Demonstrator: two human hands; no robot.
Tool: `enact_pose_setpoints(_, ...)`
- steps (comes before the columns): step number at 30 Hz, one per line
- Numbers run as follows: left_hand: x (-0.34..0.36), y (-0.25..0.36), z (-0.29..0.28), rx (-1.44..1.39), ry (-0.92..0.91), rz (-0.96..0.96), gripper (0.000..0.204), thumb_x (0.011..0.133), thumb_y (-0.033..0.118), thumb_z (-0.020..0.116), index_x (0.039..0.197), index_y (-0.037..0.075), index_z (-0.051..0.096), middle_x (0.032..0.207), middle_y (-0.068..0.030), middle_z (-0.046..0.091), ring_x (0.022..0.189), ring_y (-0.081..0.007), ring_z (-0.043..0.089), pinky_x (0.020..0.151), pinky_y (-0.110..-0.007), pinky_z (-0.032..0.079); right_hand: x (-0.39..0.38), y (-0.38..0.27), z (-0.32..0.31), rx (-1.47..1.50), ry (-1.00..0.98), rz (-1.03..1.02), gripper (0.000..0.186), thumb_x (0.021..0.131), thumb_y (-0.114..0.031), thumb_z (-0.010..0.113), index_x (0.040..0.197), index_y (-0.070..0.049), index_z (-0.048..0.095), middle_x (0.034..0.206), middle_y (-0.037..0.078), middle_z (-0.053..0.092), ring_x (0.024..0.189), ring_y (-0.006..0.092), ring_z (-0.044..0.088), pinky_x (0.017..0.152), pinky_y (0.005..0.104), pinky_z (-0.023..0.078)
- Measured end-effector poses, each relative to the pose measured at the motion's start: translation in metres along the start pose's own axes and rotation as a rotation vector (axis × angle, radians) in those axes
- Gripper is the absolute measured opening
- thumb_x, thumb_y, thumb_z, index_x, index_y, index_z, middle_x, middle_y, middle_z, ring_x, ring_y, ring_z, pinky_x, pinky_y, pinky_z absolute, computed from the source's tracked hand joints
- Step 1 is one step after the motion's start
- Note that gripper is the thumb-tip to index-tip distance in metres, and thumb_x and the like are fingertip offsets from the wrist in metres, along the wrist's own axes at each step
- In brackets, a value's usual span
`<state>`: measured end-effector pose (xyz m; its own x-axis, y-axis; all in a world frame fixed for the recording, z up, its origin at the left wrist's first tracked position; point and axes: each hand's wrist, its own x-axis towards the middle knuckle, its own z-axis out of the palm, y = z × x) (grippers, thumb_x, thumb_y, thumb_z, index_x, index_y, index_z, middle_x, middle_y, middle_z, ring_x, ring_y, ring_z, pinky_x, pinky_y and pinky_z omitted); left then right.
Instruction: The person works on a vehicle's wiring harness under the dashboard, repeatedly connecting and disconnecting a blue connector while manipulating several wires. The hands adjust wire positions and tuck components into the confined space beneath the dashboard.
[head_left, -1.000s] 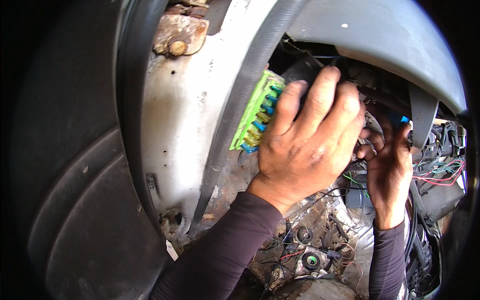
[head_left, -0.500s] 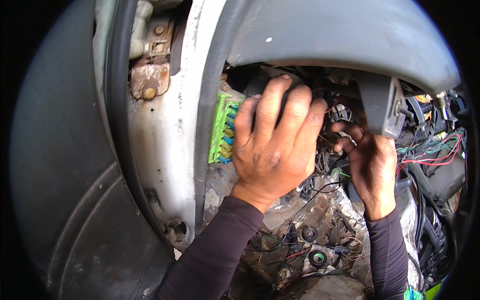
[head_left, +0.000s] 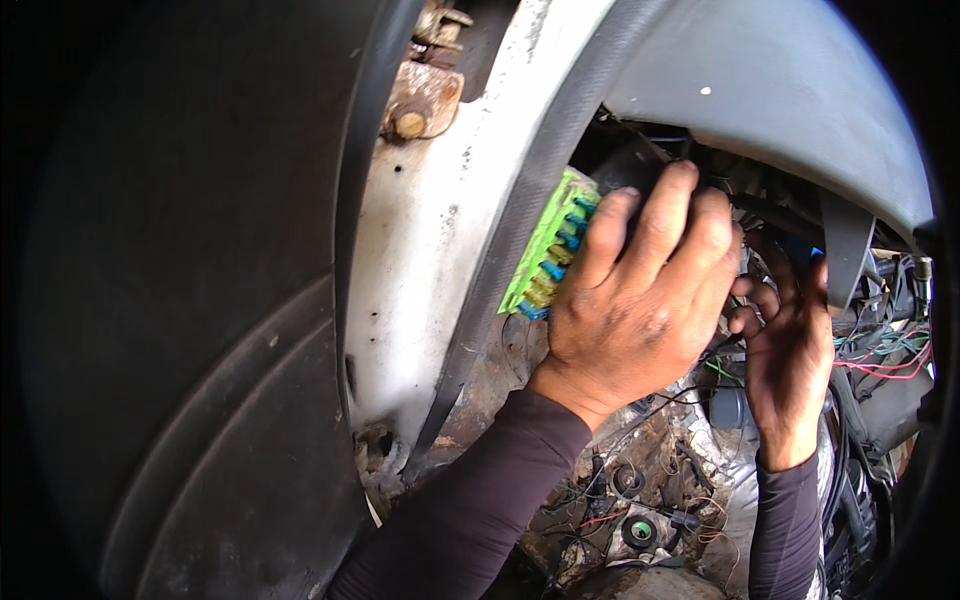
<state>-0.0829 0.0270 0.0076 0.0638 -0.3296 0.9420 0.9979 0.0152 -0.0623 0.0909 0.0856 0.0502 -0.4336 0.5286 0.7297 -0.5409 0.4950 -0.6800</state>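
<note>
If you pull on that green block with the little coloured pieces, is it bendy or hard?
The green block looks like hard moulded plastic, so probably stiff, not bendy. The left hand covers much of it, so it seems light. Wires run nearby, so it may tug back rather than come free.

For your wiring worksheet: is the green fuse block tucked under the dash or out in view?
Out in view: the green fuse block shows beside the door seal, left hand on it.

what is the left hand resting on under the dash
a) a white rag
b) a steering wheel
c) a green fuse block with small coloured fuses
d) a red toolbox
c: the left hand lies over the green fuse block beside the door pillar.
</note>
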Motion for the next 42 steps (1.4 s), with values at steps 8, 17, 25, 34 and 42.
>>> enact_pose_setpoints(8,0.001,-0.002,-0.001,0.035,-0.006,0.031,0.026,0.089,0.027,0.06,0.106,0.011,0.072,0.118,-0.0048,0.062,0.126,-0.0269,0.057,0.103,-0.045,0.038,-0.001,0.001,-0.005,0.03,0.014,-0.033,0.041,0.108,-0.033,0.053,0.137,-0.002,0.052,0.131,0.013,0.063,0.105,0.0342,0.069,0.073,0.0395,0.057)
enact_pose_setpoints(17,0.002,-0.001,-0.003,0.115,-0.077,0.06,0.046,0.074,0.018,0.065,0.12,0.014,0.069,0.124,-0.0047,0.061,0.128,-0.03,0.053,0.104,-0.045,0.035,0.0,-0.009,0.014,-0.113,0.067,-0.034,0.035,0.107,-0.023,0.05,0.126,0.005,0.061,0.112,0.016,0.073,0.093,0.0228,0.073,0.068,0.0327,0.058)
enact_pose_setpoints(25,0.003,-0.002,-0.006,0.165,-0.103,0.157,0.042,0.078,0.015,0.065,0.117,0.002,0.066,0.12,-0.0156,0.063,0.125,-0.0394,0.054,0.106,-0.051,0.037,0.008,-0.002,0.005,-0.174,0.059,-0.029,0.032,0.1,-0.025,0.061,0.115,0.002,0.069,0.094,0.009,0.073,0.075,0.016,0.07,0.06,0.0306,0.055)
enact_pose_setpoints(34,0.006,-0.005,-0.007,0.141,-0.111,0.214,0.05,0.08,0.012,0.067,0.129,0.006,0.068,0.125,-0.0131,0.065,0.122,-0.0336,0.056,0.108,-0.044,0.037,0.012,0.005,0.002,-0.248,0.1,-0.167,0.03,0.089,-0.017,0.065,0.108,0.004,0.073,0.093,0.02,0.074,0.081,0.0272,0.073,0.071,0.0355,0.056)
enact_pose_setpoints(42,0.004,-0.004,-0.007,0.119,-0.11,0.187,0.05,0.08,0.01,0.067,0.129,0.007,0.068,0.124,-0.0136,0.065,0.122,-0.0337,0.055,0.109,-0.044,0.038,0.017,0.014,0.011,-0.324,0.094,-0.36,0.025,0.088,-0.015,0.058,0.101,-0.005,0.078,0.089,0.021,0.074,0.082,0.034,0.074,0.075,0.0409,0.058)
